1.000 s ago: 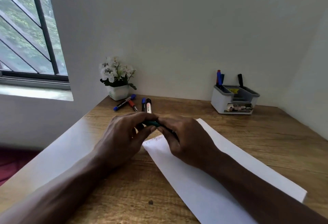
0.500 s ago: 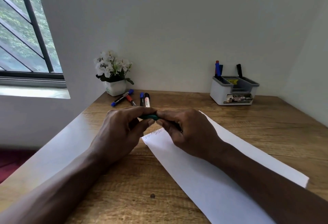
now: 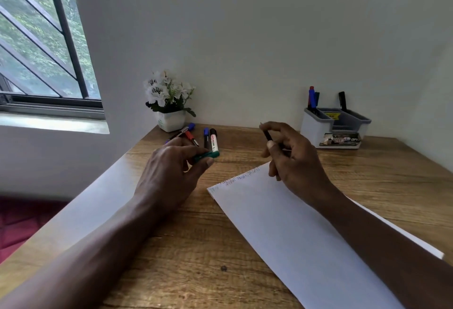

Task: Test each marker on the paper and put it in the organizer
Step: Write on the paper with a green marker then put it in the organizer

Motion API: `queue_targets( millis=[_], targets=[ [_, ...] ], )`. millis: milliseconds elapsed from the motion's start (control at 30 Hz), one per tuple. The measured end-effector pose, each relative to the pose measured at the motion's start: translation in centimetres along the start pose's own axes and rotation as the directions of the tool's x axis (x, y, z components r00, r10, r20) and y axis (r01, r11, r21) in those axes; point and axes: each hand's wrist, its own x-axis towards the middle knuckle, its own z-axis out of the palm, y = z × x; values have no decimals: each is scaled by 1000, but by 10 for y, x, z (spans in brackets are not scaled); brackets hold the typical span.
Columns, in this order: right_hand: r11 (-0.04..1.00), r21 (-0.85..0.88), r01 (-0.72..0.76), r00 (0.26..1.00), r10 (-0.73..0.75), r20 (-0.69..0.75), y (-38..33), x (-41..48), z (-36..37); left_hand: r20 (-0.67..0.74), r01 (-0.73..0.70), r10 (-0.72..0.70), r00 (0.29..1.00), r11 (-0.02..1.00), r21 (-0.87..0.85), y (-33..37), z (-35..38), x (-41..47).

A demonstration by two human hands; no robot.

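Head view, near to far: wooden table (image 3: 171,247), white paper (image 3: 306,235) lying slantwise on it with faint scribbles at its far corner. Left hand (image 3: 171,169) hovers just left of that corner, thumb and fingers pinching a green cap (image 3: 206,155). Right hand (image 3: 294,161) is over the paper's far end, fingers curled round a dark marker (image 3: 267,134), tip pointing up and away, not on the sheet. Marker looks light, stiff, smooth plastic; best held on the barrel near the tip for writing, clear of the wet nib. Cap is small and probably easy to drop, so a firm pinch suits it. Paper is thin and loose and would likely slide under a stroke unless pinned flat. Beyond the left hand, four loose markers (image 3: 208,137) lie by a flower pot (image 3: 171,120). Far right, by the wall, the organizer (image 3: 316,129) holds a blue marker (image 3: 311,96) and a black marker (image 3: 342,101) upright.
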Motion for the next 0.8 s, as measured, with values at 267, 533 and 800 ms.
queue_targets(
  millis=[267, 533, 800],
  targets=[
    [758, 493, -426, 902, 396, 171, -6, 0, -1, 134, 32, -55, 989, 985, 169, 0, 1, 3],
    [828, 389, -403, 912, 397, 100, -2, 0, 5, 256, -7, -82, 963, 944, 331, 3, 3, 4],
    [933, 169, -316, 947, 322, -9, 0, -1, 2, 243, 102, -240, 940, 876, 472, 8, 4, 2]
  ],
)
